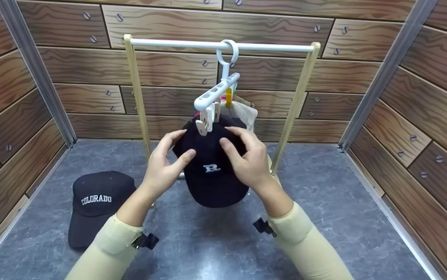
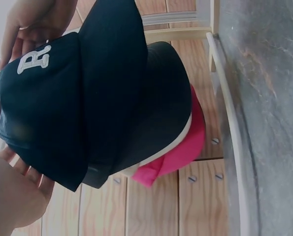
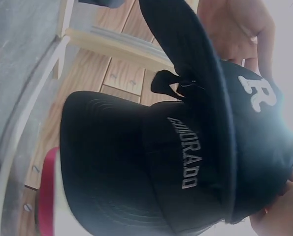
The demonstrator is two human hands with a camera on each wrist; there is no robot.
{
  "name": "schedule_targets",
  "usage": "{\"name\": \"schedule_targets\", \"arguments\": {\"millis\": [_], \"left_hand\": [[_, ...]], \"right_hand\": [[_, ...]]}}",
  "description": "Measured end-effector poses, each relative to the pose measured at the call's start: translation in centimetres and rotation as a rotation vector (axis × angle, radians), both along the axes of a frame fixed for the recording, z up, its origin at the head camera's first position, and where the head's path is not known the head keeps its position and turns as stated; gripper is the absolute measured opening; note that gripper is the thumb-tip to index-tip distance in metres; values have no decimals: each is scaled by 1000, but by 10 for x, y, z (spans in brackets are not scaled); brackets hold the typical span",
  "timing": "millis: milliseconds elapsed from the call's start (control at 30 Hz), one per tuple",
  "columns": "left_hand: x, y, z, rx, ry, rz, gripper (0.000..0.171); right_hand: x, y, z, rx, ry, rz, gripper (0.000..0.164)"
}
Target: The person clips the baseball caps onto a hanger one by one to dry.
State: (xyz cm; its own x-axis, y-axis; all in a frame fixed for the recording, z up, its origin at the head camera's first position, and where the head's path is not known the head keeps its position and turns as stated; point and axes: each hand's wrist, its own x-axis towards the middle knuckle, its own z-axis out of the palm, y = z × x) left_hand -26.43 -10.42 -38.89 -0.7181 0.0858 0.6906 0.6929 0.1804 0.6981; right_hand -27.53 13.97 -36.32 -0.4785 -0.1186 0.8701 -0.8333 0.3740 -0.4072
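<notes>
Both hands hold a black baseball cap point(image 1: 217, 190) with a white letter R on its front, brim downward. The left hand point(image 1: 161, 169) grips its left side, thumb in front and fingers round the back edge. On the opposite side the right hand point(image 1: 251, 161) grips it the same way. Beige clothespins point(image 1: 204, 126) under a white hanger point(image 1: 215, 93) overlap the crown's top. Close behind, the right wrist view shows another black cap point(image 3: 107, 162) lettered COLORADO. Past it, a cream brim and a pink cap point(image 2: 183, 147) show in the left wrist view.
The hanger hooks over the white bar point(image 1: 176, 44) of a wooden-legged rack point(image 1: 299, 97). A second black COLORADO cap point(image 1: 102, 184) lies on the grey floor point(image 1: 316, 225) at the left. Wood-patterned walls point(image 1: 421, 128) enclose the area on the back and sides.
</notes>
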Motion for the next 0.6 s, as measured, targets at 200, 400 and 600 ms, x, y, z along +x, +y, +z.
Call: {"name": "schedule_targets", "arguments": {"millis": [200, 400, 600], "left_hand": [[1, -2, -9, -7, -24, 29, 59], [0, -4, -17, -9, -3, 41, 64], [0, -5, -23, -32, -13, 59, 72]], "right_hand": [[-2, 7, -13, -9, 26, -9, 29], [-3, 13, -22, -19, 81, 10, 32], [-3, 19, -29, -6, 95, -5, 34]]}}
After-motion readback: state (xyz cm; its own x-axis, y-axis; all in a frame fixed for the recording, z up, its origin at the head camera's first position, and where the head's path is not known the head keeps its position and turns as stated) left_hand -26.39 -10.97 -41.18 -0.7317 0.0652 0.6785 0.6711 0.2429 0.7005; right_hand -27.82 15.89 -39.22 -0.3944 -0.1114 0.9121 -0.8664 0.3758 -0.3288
